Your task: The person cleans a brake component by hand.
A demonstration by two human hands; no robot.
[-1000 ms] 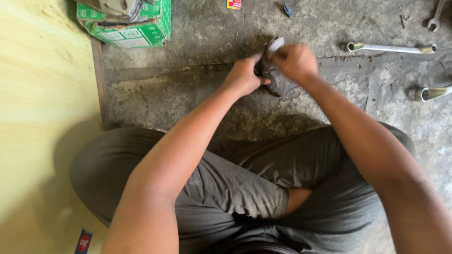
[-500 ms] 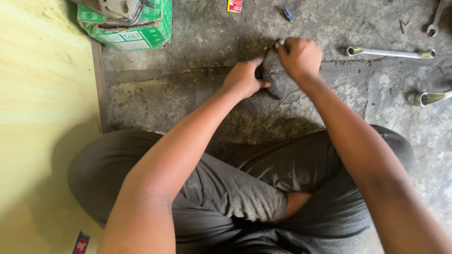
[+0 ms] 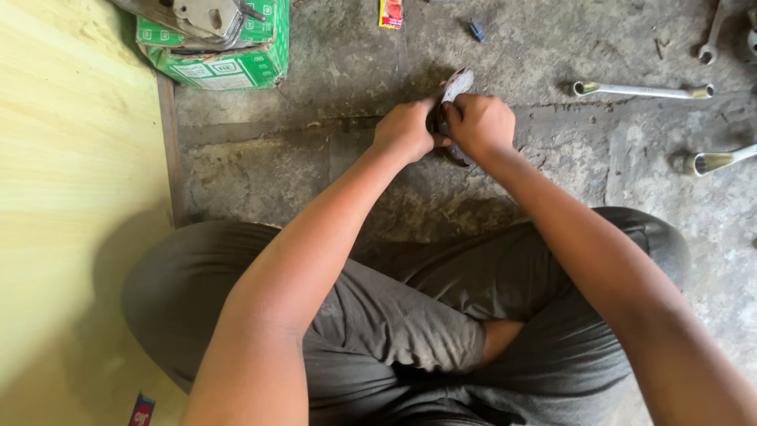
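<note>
Concrete floor (image 3: 331, 63); dark part (image 3: 451, 118) mostly hidden within both hands' grip.

Three wrenches (image 3: 643, 91), one green carton (image 3: 225, 59), one dark part (image 3: 451, 118).

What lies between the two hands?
In the head view, a small dark part with a pale tip sits between the left hand and right hand, gripped by both.

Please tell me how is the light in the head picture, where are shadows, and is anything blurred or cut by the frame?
Head view: soft daylight, no strong glare; a dim shadow lies on the concrete floor under the arms. The left hand and right hand look fairly sharp, but they hide most of the dark part. The green box and the wrench are clear; the box is cut by the top edge.
</note>
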